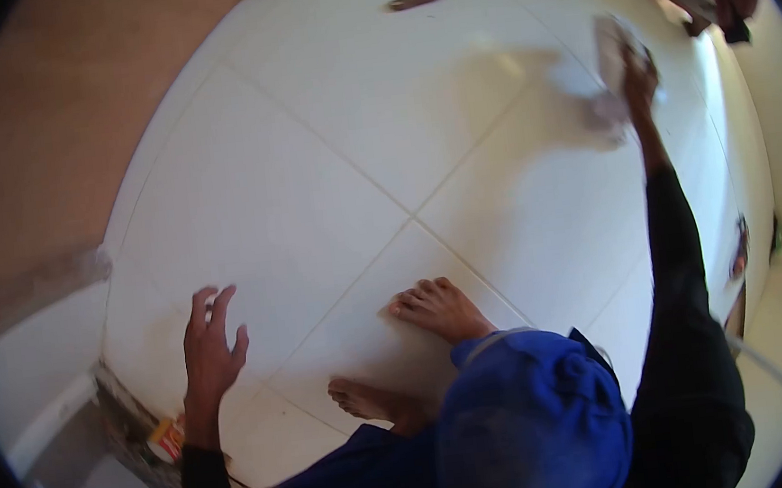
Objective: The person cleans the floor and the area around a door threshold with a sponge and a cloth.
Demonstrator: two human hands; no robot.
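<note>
Whitish and blurred, the likely cloth should feel light and limp, best held bunched; the right hand grasps it, the left hand's fingers curl loosely, empty.

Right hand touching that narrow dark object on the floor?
Apart. The head view shows it: a wide stretch of white floor separates the right hand from the narrow dark object.

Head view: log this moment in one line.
left hand: open, no held item visible | right hand: at blurred pale item | dark elongated object: on floor, apart from both hands
</note>
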